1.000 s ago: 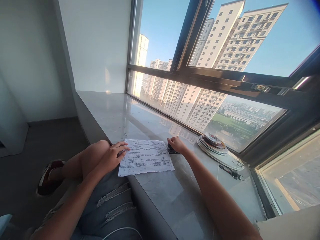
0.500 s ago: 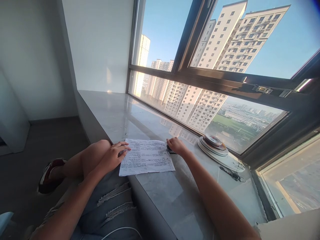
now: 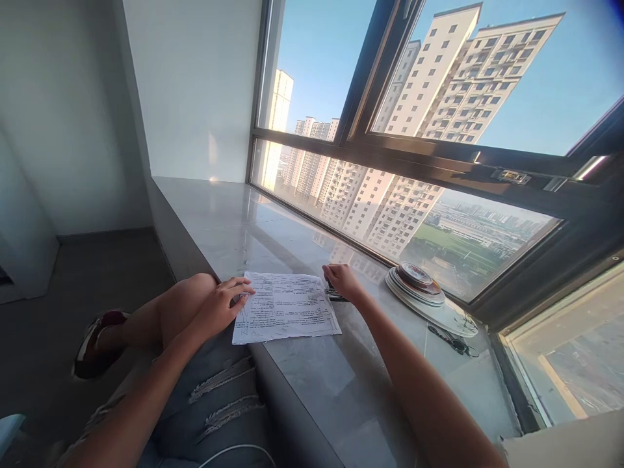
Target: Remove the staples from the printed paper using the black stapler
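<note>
A printed paper sheet (image 3: 287,309) lies on the grey stone sill (image 3: 316,383), its near left part reaching over the sill's edge. My left hand (image 3: 227,304) rests at the sheet's left edge with its fingers apart, fingertips on the paper. At the sheet's right edge is my right hand (image 3: 342,281), its fingers curled closed. What they hold, if anything, is hidden. A dark object (image 3: 336,296) lies just below that hand, touching or overlapping the paper's right side.
Stacked plates (image 3: 416,286) stand on the sill to the right, by the window. Near them lie dark-handled scissors (image 3: 453,340). My bent knee (image 3: 195,286) is against the sill's front edge. A white cable (image 3: 238,446) crosses my lap.
My right hand has shifted slightly up and left, and more of the dark object shows beneath it. My left hand and the paper look nearly the same.
</note>
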